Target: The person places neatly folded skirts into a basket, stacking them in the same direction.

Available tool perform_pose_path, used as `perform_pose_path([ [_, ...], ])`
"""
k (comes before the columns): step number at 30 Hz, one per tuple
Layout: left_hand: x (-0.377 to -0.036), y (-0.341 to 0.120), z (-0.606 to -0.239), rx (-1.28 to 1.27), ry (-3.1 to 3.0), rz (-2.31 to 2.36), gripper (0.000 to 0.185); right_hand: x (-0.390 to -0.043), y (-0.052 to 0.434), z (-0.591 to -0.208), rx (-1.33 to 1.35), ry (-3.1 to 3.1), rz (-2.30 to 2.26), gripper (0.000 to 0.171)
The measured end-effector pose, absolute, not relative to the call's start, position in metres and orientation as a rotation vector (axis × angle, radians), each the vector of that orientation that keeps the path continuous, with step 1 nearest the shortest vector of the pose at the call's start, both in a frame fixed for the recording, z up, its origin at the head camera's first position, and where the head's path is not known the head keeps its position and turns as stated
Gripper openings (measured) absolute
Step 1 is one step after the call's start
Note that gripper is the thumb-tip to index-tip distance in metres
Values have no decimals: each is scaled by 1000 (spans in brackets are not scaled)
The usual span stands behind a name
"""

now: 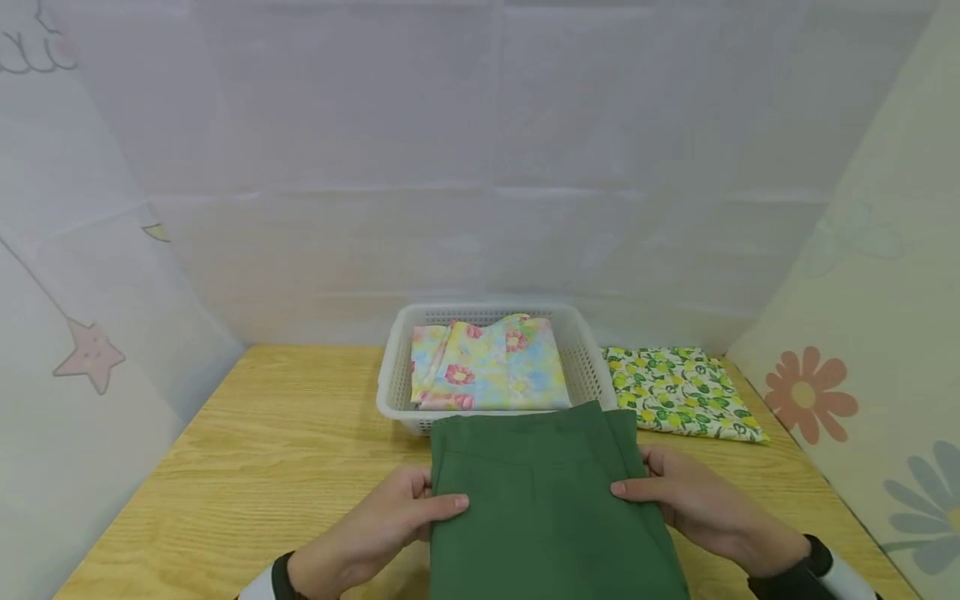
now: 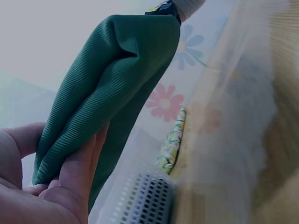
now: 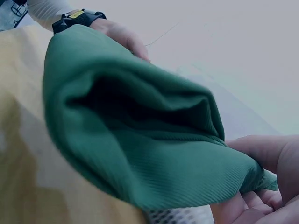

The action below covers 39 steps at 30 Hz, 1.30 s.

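A folded dark green cloth [image 1: 551, 500] is held above the wooden table [image 1: 262, 467], in front of the basket. My left hand [image 1: 390, 521] grips its left edge, thumb on top and fingers beneath. My right hand [image 1: 693, 500] grips the right edge the same way. In the left wrist view the green cloth [image 2: 107, 88] hangs as a thick folded bundle between thumb and fingers [image 2: 74, 172]. The right wrist view shows the green cloth [image 3: 140, 140] with its layers gaping open, pinched at its corner by my right hand [image 3: 266, 186].
A white perforated basket [image 1: 390, 375] behind the cloth holds a folded pastel floral cloth [image 1: 487, 367]. A folded lemon-print cloth [image 1: 682, 392] lies on the table to the basket's right. Patterned screens close in the table on the left, back and right.
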<state>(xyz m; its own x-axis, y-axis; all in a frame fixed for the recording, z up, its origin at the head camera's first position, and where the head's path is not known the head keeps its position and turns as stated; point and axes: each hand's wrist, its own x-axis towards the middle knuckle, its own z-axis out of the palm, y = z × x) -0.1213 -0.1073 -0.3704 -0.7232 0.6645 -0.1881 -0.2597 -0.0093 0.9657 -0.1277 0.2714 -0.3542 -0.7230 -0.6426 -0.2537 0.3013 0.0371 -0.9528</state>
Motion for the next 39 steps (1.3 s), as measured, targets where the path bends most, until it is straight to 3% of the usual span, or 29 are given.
perform_pose_path([
  [11,-170,-108,-327,452,1806,1858,48,-174,258,-295,-326,1960,-1696,66],
  [23,-229,-118,-292,364,1997,1891,40,-240,233,-259,-316,2122,-1647,61],
  [28,-250,-119,-297,279,2038,1899,39,-265,225,-269,-264,2108,-1698,64],
  [39,-297,-117,-340,112,2143,1909,38,-317,213,-329,-161,2050,-1824,61],
])
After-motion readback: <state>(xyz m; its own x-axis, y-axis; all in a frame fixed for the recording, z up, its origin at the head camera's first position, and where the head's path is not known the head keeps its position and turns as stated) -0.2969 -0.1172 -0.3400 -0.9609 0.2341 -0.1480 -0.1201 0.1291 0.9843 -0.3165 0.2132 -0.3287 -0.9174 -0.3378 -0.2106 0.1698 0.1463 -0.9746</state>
